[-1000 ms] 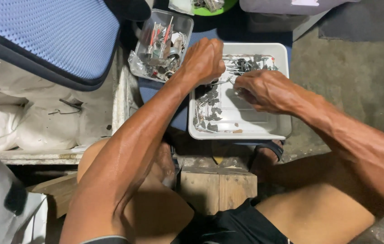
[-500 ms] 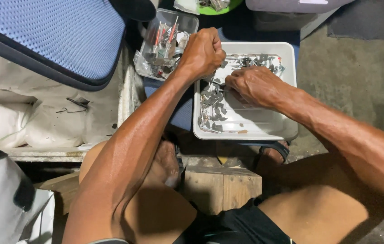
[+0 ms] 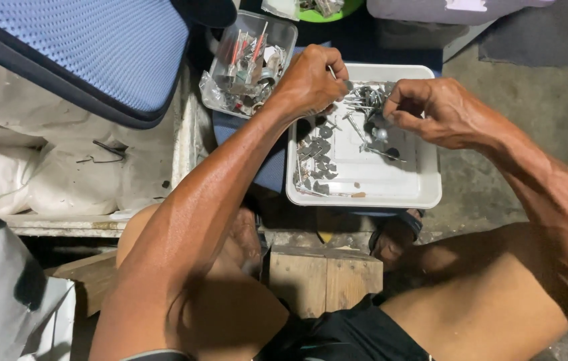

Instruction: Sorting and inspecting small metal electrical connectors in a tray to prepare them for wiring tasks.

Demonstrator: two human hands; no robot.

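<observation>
Two hands meet over one white tray (image 3: 424,190), and we start with that tray because it is the largest thing in play: it sits on the floor directly under both hands, its far half crowded with small dark metal parts (image 3: 321,150) and its near half mostly bare. We judge the sorting to be somewhere in the middle, since a heap of parts lies beneath the fingers while only a loose scatter has been spread toward the left hand's side. Beyond the left hand stands a clear tub (image 3: 277,30) with red-handled bits and more metal pieces in it. Our left hand (image 3: 311,83) is closed in a fist around a thin metal pin that pokes out near the thumb. Our right hand (image 3: 441,110) is pinched shut, thumb against fingertips, over the heap; what it grips is too small for us to name, though a shiny round piece (image 3: 381,134) hangs just below it.

Against the picture from half a second ago, the left hand has drawn closer to the right, so the two now nearly touch above the heap. The right hand has lifted off the tray's floor, where it lay flat among the parts, and now pinches above them. The tray and tub have not shifted.
</observation>
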